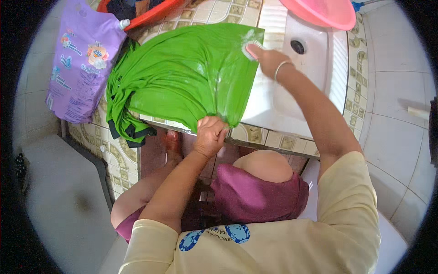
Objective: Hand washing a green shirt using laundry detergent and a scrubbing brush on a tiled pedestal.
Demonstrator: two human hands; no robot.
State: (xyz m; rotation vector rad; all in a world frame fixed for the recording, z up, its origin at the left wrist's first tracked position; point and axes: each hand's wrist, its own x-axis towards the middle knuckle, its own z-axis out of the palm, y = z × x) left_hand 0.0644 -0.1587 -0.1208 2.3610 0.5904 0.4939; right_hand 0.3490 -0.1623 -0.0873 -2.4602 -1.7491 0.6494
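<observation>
A wet green garment [171,75] with dark trim lies spread over the tiled ledge and the left part of a white ceramic squat-toilet pan [308,85]. My left hand [210,135] grips its near edge at the ledge's front. In my right hand [273,61] is a pink scrubbing brush [252,50] with white bristles, pressed on the garment's far right corner, where some whitish foam shows. The garment's bunched, dark-trimmed part hangs over the ledge's front at the left.
A purple detergent pouch [82,65] with a white cap stands at the left. Behind it is a red basin [150,17] holding dark cloth. A pink basin [325,12] sits at the far right, beyond the drain hole [297,47]. White wall tiles [397,89] rise at the right.
</observation>
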